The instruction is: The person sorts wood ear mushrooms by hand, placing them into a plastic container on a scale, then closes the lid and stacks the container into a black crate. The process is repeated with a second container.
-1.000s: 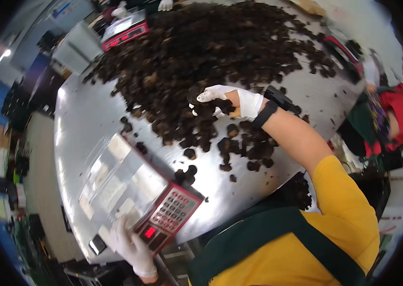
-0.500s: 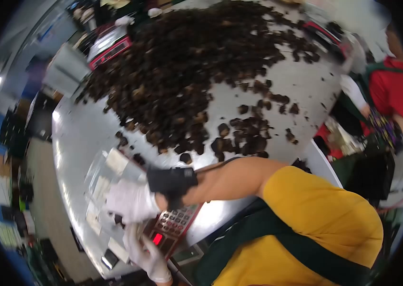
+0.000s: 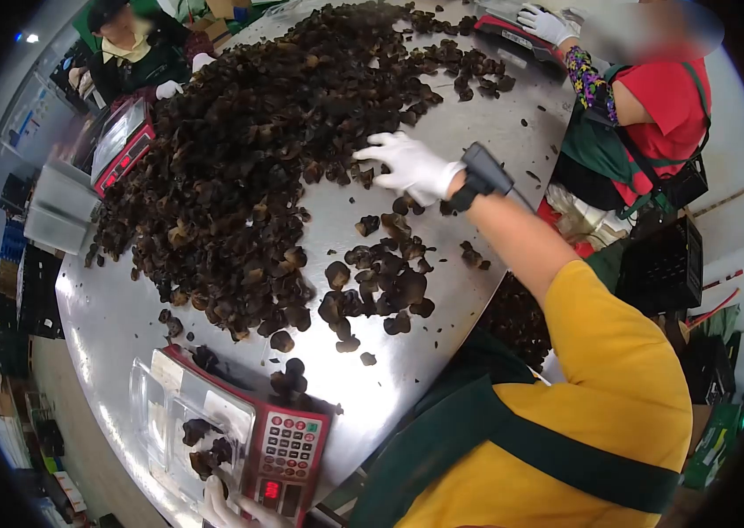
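Note:
My right hand (image 3: 414, 169), in a white glove with a black strap at the wrist, reaches over the table beside the large pile of dark, curled pieces (image 3: 240, 150). Its fingers are spread and hold nothing. My left hand (image 3: 235, 509), also gloved in white, is at the bottom edge, by the front of a red scale (image 3: 288, 453) and partly cut off by the frame. Its fingertips are near dark pieces (image 3: 210, 451) lying in a clear plastic container (image 3: 174, 414) on the scale. Whether they pinch a piece is unclear.
On the metal table (image 3: 108, 352), small clusters of dark pieces (image 3: 381, 282) lie right of the pile. A second red scale (image 3: 123, 145) stands at the far left, a third (image 3: 517, 37) at the back right. Two people work across and at the right. Black crates (image 3: 664, 264) stand at the right.
My right hand has moved from the container up and right to the pile's edge, its fingers now spread. My left hand is lower in view. Pieces now show in the container.

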Tool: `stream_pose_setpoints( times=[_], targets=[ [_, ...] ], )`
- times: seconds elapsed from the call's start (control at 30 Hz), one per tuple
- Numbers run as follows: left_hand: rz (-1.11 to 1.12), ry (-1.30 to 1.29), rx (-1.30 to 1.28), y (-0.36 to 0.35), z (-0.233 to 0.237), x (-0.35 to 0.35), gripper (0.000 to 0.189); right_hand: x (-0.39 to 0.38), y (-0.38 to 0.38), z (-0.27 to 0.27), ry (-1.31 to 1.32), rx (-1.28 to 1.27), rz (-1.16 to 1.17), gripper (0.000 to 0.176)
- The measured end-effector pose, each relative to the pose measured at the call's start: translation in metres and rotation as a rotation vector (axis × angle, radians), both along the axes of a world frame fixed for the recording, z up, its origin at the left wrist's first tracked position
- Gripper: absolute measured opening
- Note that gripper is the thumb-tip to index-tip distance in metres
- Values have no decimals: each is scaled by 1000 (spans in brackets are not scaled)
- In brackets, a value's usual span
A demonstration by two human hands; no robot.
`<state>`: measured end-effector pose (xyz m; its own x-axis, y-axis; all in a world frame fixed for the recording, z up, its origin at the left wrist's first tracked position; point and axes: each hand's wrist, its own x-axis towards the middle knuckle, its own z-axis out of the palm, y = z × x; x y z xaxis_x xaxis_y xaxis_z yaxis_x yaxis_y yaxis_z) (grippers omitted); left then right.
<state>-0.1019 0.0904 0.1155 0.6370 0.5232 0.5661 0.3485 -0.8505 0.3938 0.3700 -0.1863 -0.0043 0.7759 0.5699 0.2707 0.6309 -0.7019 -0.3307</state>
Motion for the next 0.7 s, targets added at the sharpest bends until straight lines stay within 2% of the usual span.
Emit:
stream_pose_setpoints(
  times=[0.03, 0.07, 0.17, 0.2, 0.23, 0.27, 0.33, 0.4, 0.47, 0.57, 0.67, 0.7],
  targets=[
    [40, -27, 3, -2, -5, 1, 24, 3, -22, -1, 174, -30, 14, 49],
    [40, -20, 5, -4, -5, 6, 24, 8, -38, -8, 152, -79, 90, 42],
    [-141, -25, 85, -22, -2, 38, 23, 7, -62, -8, 221, 29, 123, 38],
    [-225, 53, -17, -30, -1, 45, 29, 0, -65, -7, 121, -32, 90, 39],
    [-295, 68, -16, -31, -12, 57, 28, -7, -64, -2, 18, -90, 60, 41],
    [-364, 82, -15, -33, -26, 72, 28, -17, -57, 8, 25, -85, 72, 41],
    [-450, 199, -189, -58, -28, 106, 33, -44, -35, 28, 85, -60, 350, 50],
    [-535, 292, -189, -70, -41, 134, 32, -61, -20, 23, 152, -41, 459, 52],
    [-611, 294, -210, -81, -55, 157, 32, -62, -10, 12, 138, -67, 491, 49],
    [-606, 306, -164, -89, -69, 173, 30, -48, -1, 12, 250, -36, 451, 43],
    [-603, 297, -181, -96, -69, 189, 29, -53, 17, 9, 62, 122, 472, 30],
    [-611, 290, -182, -100, -69, 196, 28, -52, 24, 6, 73, 121, 476, 30]
  ],
)
